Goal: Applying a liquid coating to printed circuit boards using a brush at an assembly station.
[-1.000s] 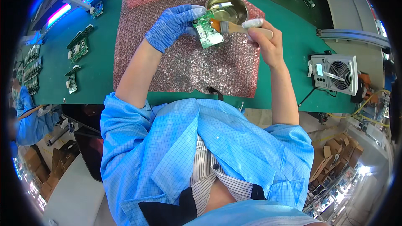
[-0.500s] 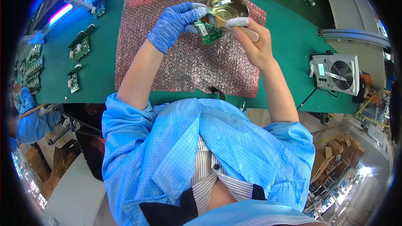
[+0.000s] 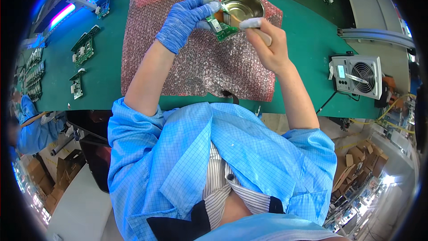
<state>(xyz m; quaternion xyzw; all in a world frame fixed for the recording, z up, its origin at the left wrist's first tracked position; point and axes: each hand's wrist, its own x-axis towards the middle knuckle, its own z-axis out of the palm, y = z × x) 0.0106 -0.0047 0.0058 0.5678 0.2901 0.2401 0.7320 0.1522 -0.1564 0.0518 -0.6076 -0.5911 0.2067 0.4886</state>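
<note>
My left hand (image 3: pixel 185 21), in a blue glove with pale fingertips, is closed on the edge of a green circuit board (image 3: pixel 225 32) with white parts. The board is held tilted above a sheet of pinkish bubble wrap (image 3: pixel 191 69), just in front of a round metal bowl (image 3: pixel 255 6). My right hand (image 3: pixel 274 47), bare with white covers on the fingertips, grips a brush (image 3: pixel 264 38) by its pale wooden handle. Its head points left toward the board; the bristle tip is partly hidden, so exact contact cannot be made out.
Several more circuit boards (image 3: pixel 84 49) lie on the green table (image 3: pixel 307 62) to the left, and others at the far right. A white fan unit (image 3: pixel 356 76) stands at the right edge. Lit bars (image 3: pixel 64 14) rise at the far left, near a co-worker's blue sleeve (image 3: pixel 38 127).
The circuit board has tipped and shows more edge-on, a little higher in the picture. The brush handle has shifted slightly up and left. Both hands keep their holds.
</note>
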